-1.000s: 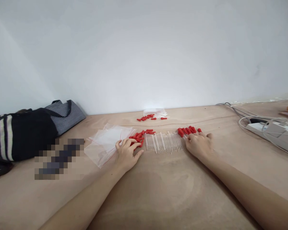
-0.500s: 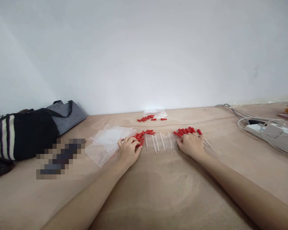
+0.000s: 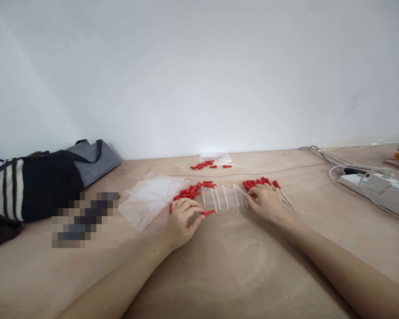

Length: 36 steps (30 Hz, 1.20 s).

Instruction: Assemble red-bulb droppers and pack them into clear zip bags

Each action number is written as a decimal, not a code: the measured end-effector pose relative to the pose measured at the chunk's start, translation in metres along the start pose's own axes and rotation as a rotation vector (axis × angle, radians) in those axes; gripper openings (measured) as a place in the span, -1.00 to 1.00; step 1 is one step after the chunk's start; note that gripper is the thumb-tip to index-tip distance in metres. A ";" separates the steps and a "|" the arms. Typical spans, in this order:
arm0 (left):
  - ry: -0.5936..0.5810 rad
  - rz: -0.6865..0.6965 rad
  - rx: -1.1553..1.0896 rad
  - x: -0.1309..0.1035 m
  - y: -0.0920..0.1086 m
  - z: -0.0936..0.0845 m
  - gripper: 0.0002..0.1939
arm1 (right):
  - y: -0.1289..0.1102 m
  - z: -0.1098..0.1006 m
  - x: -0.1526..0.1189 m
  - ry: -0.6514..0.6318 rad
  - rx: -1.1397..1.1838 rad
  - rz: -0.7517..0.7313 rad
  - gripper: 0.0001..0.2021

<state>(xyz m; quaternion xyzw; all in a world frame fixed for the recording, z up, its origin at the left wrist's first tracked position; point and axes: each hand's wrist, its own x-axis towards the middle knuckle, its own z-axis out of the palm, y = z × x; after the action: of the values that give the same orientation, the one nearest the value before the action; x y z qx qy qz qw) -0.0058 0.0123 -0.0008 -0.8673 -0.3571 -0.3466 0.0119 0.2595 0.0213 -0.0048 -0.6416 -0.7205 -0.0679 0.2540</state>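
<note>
From my seat at the far end of the feed I see clear zip bags [image 3: 156, 192] fanned flat on the bench [image 3: 239, 266], to the left of the work. A smaller clear bag [image 3: 216, 156] lies back by the wall, thin pale sticks at its right end; whether they sit inside it or beneath it I can't make out. A few loose red bulbs [image 3: 201, 165] lie just in front of it.

Half a second ago my left hand [image 3: 198, 219] was over the near pile of red bulbs [image 3: 189, 191]; now it has drawn back toward me with one red bulb [image 3: 209, 212], and more of the pile shows. My right hand [image 3: 248, 193] has hardly shifted.

The left hand is nearly closed, thumb and fingers pinching that single bulb, which points right, just by the lower left ends of the row of clear tubes [image 3: 221, 198]. The right hand is curled low at the row's right end, its fingers among the red-capped tubes [image 3: 264, 180]; they hide their tips, so I can't tell whether it grips a tube or only rests there.
</note>
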 end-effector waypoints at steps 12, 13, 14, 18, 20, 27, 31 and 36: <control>-0.168 -0.059 -0.202 -0.010 0.015 0.013 -0.78 | -0.012 0.000 -0.055 0.064 0.296 -0.493 -0.84; -0.180 -0.063 -0.199 -0.010 0.017 0.014 -0.79 | -0.013 0.000 -0.054 0.070 0.296 -0.486 -0.85; -0.186 -0.064 -0.195 -0.009 0.018 0.016 -0.81 | -0.014 0.000 -0.054 0.074 0.295 -0.482 -0.86; -0.158 -0.035 -0.172 -0.006 0.021 0.019 -0.86 | -0.026 0.003 -0.052 0.079 0.296 -0.473 -0.89; -0.138 -0.023 -0.151 -0.006 0.022 0.019 -0.87 | -0.033 0.007 -0.051 0.078 0.292 -0.457 -0.88; -0.153 -0.040 -0.092 -0.005 0.026 0.017 -0.91 | -0.044 0.010 -0.050 0.054 0.275 -0.353 -0.80; -0.137 -0.048 -0.088 -0.003 0.026 0.018 -0.92 | -0.046 0.007 -0.051 0.062 0.258 -0.354 -0.79; -0.102 -0.071 -0.082 -0.002 0.025 0.020 -0.93 | -0.048 0.007 -0.051 0.092 0.278 -0.356 -0.82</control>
<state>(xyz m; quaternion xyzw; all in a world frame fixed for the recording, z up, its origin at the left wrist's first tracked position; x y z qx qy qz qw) 0.0202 -0.0022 -0.0115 -0.8704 -0.3732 -0.3165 -0.0541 0.2137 -0.0296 -0.0227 -0.4596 -0.8124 -0.0408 0.3564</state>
